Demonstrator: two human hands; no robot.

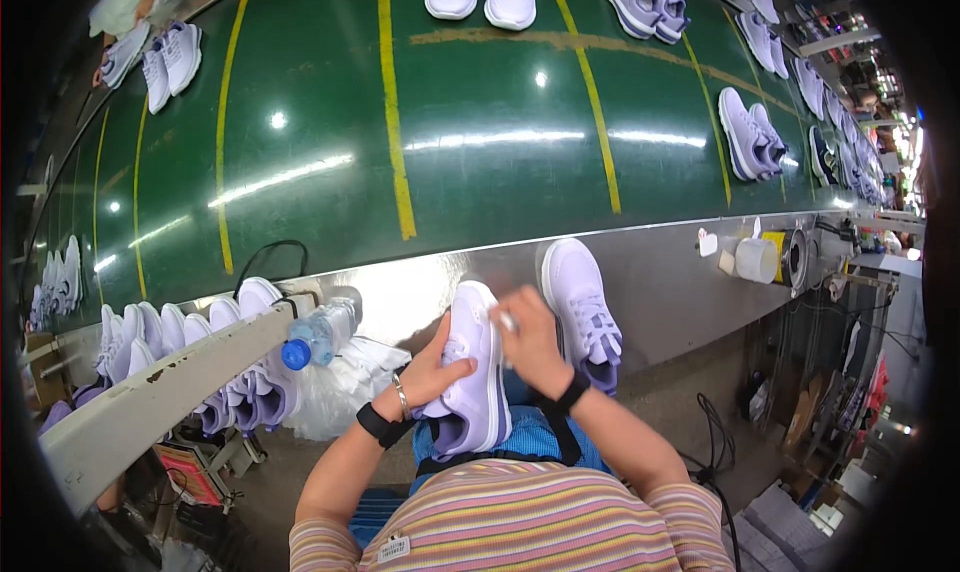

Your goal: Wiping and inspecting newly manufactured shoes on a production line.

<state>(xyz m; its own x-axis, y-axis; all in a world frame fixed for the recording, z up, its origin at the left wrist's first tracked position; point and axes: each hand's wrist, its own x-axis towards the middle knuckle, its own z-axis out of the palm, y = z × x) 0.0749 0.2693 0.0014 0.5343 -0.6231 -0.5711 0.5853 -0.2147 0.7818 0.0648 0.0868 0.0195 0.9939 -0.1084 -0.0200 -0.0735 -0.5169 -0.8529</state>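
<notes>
My left hand [428, 380] grips a lavender sneaker [480, 344] with a white sole, its toe pointing away from me and its heel near my lap. Blurred by motion, my right hand [533, 344] is closed on a small white thing [508, 321] whose kind I cannot make out, and brings it against the right side of the sneaker's toe. A second lavender sneaker [578, 290], laced and upright, rests on the metal ledge [660, 290] just right of my right hand.
Beyond the ledge runs a green conveyor belt [310, 102] with yellow lines, carrying pairs of sneakers [745, 137]. On the left, a beige metal bar [170, 397] passes beside a row of sneakers [262, 387], a water bottle [325, 330] and a plastic bag [335, 397]. A white cup [757, 259] hangs at right.
</notes>
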